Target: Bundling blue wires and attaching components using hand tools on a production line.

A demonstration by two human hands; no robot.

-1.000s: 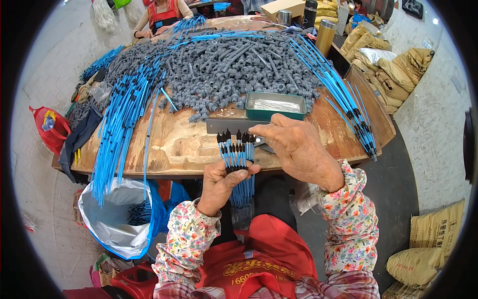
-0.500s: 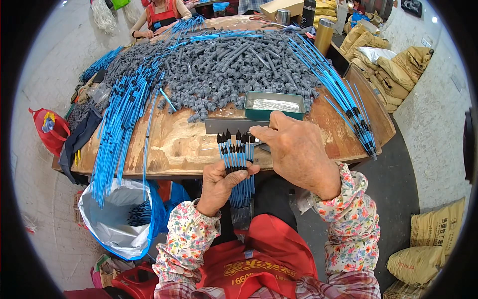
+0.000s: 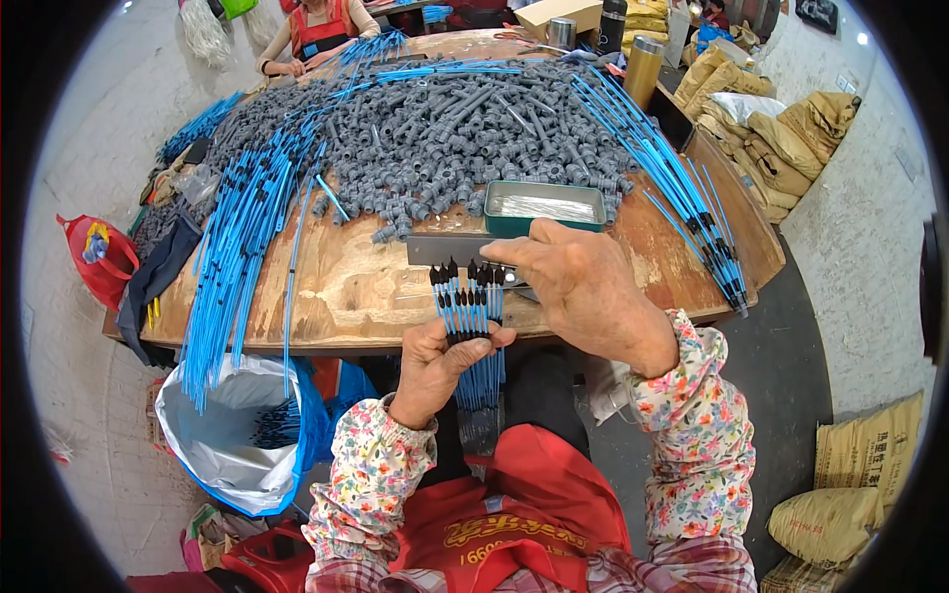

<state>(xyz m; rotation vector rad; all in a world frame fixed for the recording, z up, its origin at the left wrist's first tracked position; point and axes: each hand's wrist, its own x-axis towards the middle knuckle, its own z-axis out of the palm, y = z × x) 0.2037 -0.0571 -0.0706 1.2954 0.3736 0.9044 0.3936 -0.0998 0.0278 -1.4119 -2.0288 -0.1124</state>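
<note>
My left hand is closed round a bundle of thin blue rods. The rods stand upright in rows, with black pointed tips at the top and black bands lower down. A thin wire sticks out sideways at the bundle's left. Over the bundle's right end, my right hand reaches in with its index finger extended to the black tips and the other fingers curled. Its thumb and anything pinched there are hidden. Behind the bundle lies a flat grey bar, beside a green tin of fine silvery wires.
Grey plastic fittings are heaped across the wooden table. More blue rods lie at left, others at right. A white-lined blue bag stands below the left edge. Another person sits at the far side.
My right hand has shifted slightly left, and its index finger now stretches further over the black tips. My left hand and the bundle have stayed nearly still.
</note>
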